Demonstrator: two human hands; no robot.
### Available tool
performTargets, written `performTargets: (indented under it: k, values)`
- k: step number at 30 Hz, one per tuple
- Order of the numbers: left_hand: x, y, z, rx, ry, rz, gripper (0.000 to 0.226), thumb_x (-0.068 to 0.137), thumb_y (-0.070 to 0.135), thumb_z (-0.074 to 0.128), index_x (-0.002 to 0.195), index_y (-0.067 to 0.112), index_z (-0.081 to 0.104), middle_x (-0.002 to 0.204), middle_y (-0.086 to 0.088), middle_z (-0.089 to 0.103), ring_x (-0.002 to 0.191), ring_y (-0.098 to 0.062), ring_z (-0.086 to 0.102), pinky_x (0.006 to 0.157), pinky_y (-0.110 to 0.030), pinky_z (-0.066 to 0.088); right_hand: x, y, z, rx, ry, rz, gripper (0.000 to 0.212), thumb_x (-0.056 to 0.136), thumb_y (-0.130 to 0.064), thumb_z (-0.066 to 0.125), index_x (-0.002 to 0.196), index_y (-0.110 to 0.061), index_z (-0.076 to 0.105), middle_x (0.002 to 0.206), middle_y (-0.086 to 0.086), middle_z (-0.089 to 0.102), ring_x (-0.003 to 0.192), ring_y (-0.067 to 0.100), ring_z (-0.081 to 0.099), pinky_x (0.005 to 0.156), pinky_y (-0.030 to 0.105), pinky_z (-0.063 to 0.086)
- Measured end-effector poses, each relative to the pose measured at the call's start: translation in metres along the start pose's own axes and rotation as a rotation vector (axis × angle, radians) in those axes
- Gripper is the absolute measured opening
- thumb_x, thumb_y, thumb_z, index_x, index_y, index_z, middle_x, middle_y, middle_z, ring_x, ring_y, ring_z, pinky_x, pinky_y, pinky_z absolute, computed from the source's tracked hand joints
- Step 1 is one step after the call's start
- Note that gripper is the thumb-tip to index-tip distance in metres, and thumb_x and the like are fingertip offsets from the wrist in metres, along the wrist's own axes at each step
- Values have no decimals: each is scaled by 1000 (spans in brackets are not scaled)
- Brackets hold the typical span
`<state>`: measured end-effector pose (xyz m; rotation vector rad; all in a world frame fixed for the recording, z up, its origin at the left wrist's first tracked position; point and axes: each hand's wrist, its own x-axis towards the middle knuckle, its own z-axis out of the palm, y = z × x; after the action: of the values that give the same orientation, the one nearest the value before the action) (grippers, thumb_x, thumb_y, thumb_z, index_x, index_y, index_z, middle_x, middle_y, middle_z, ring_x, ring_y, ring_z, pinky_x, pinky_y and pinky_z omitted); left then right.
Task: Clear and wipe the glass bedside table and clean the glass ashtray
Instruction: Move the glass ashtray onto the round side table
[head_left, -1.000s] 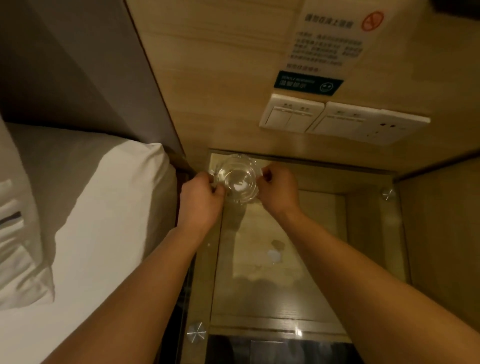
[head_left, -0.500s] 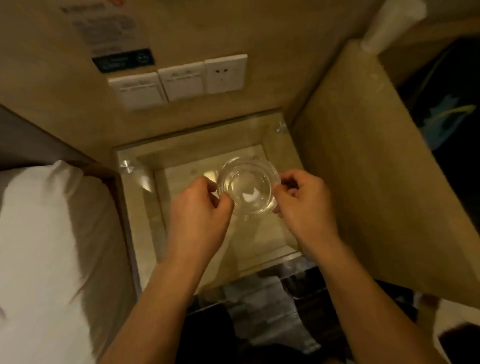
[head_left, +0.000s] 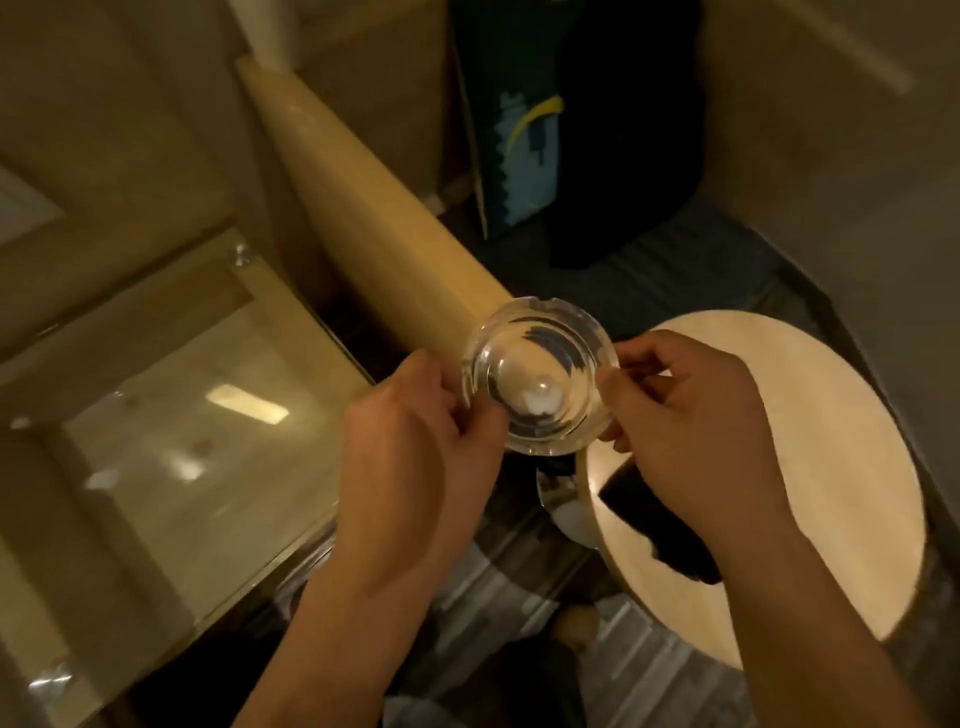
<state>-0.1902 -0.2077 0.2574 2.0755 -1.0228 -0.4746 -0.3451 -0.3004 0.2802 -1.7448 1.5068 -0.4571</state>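
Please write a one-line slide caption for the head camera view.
Both hands, left hand and right hand, hold the glass ashtray in the air between the glass bedside table and a round wooden table.

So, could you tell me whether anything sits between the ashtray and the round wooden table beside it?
Nothing visible blocks it. Both hands hold the glass ashtray just off the round table; only a dark flat object lies on the near part, under the right hand.
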Motion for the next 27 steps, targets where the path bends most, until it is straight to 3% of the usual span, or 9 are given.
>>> performTargets:
  k: [2,5,7,10,14,18,20,23,27]
  values:
    - [-10,31,32,-35,-60,-2,12,89,27,73,82,20,66,56,9,59,50,-6,59,47,-19,45,-1,26,-38,8,37,38,13,97,-18,64,93,-29,70,74,-10,71,67,2,69,57,12,49]
    - [-24,71,81,-37,-208,-40,8,92,29,69,89,27,62,60,8,60,65,2,64,51,-15,48,-3,69,-83,37,95,101,14,97,-18,65,92,-30,70,73,-11,71,66,2,69,59,18,50]
    - [-30,90,114,-35,-283,-45,9,93,29,70,91,26,62,64,6,63,59,-9,63,55,-21,52,-2,99,-107,36,135,133,14,98,-19,65,91,-30,70,72,-9,71,64,5,68,59,22,52]
    - [-37,110,163,-2,-365,-4,13,94,29,69,100,17,65,65,3,62,57,-10,60,57,-28,52,0,147,-133,28,196,182,12,97,-17,65,90,-26,69,68,-7,70,62,8,69,61,33,58]
    - [-46,113,228,19,-441,53,13,95,27,67,94,15,63,62,2,58,57,-14,57,63,-43,60,5,211,-147,20,262,242,11,97,-15,63,91,-21,69,69,-5,70,60,9,69,65,42,60]
    - [-53,107,293,57,-499,119,20,96,26,64,106,9,67,65,5,55,57,-7,50,54,-20,42,13,278,-146,17,310,315,8,96,-17,62,90,-18,67,75,1,70,69,23,70,67,50,59]
    - [-55,101,321,84,-548,140,26,98,25,61,117,6,66,72,1,59,62,-8,54,58,-17,40,17,308,-141,21,330,354,8,95,-16,62,89,-16,67,75,3,69,69,27,69,67,52,59]
    - [-56,88,357,129,-627,155,33,100,27,58,123,4,64,77,-3,61,72,-20,60,72,-32,55,22,344,-131,36,344,399,9,94,-14,61,87,-15,66,73,5,69,69,28,69,67,51,59]
    - [-56,73,385,193,-679,170,24,97,30,60,102,7,63,75,-3,63,76,-31,68,78,-49,61,30,373,-115,30,315,442,12,96,-14,58,86,-12,65,76,4,67,74,26,65,65,42,56]
